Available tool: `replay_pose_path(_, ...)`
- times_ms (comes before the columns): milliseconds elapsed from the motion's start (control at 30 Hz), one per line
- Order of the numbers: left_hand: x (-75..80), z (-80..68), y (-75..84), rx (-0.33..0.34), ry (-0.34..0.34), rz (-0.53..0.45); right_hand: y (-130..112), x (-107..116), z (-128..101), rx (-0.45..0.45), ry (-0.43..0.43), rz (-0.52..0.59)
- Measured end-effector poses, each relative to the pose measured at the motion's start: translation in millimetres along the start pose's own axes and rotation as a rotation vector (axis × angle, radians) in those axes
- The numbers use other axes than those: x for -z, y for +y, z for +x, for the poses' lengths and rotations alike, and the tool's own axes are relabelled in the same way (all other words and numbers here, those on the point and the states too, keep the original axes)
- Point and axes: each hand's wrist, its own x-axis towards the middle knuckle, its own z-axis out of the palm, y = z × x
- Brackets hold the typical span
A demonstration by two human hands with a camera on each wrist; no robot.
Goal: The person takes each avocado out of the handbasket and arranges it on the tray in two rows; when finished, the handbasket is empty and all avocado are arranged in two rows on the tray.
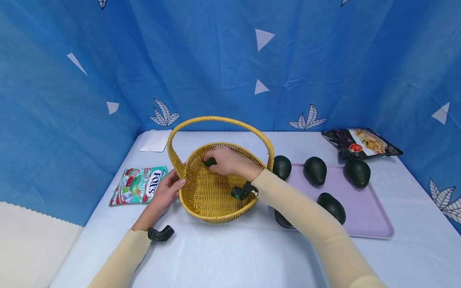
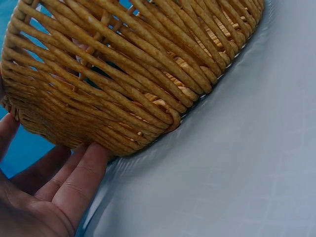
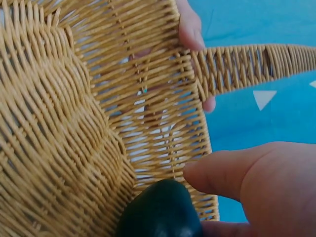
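A smooth, dark avocado (image 1: 210, 162) was held in the curled fingers of the right hand (image 1: 227, 160), low inside the woven wicker basket (image 1: 216, 208). The rim was steadied by the left hand (image 1: 163, 196), fingers straight. A careless release might have let the rounded fruit roll or bruise.

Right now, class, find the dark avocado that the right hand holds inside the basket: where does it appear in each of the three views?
Head: the avocado is just above centre, under the right hand, inside the basket.
Left wrist: not in it; only the basket's outer wall and the left hand.
Right wrist: bottom centre, against the woven wall.
Shared landmark: the yellow wicker basket.
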Motion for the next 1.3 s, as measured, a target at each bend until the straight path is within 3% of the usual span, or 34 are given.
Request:
replay_pose_path(367, -0.8, 0.7, 0.0, 0.003, -0.005, -0.009, 8.7, -5.6, 4.3, -0.051, -0.036, -0.049)
replay_pose_path(567, -1.1, 0.4, -0.3, -0.004, -0.003, -0.004, 3.6, -3.4, 2.5, -0.044, -0.11, -0.038)
replay_pose_path(867, -1.1, -1.1, 0.9, 0.005, 0.001, 0.001, -6.9, -5.9, -12.2, -0.039, -0.232, -0.067)
replay_pose_path(1300, -2.5, -1.8, 2.1, 0.016, 0.012, 0.005, -11.7, -10.0, -35.8, 0.014, -0.322, -0.034)
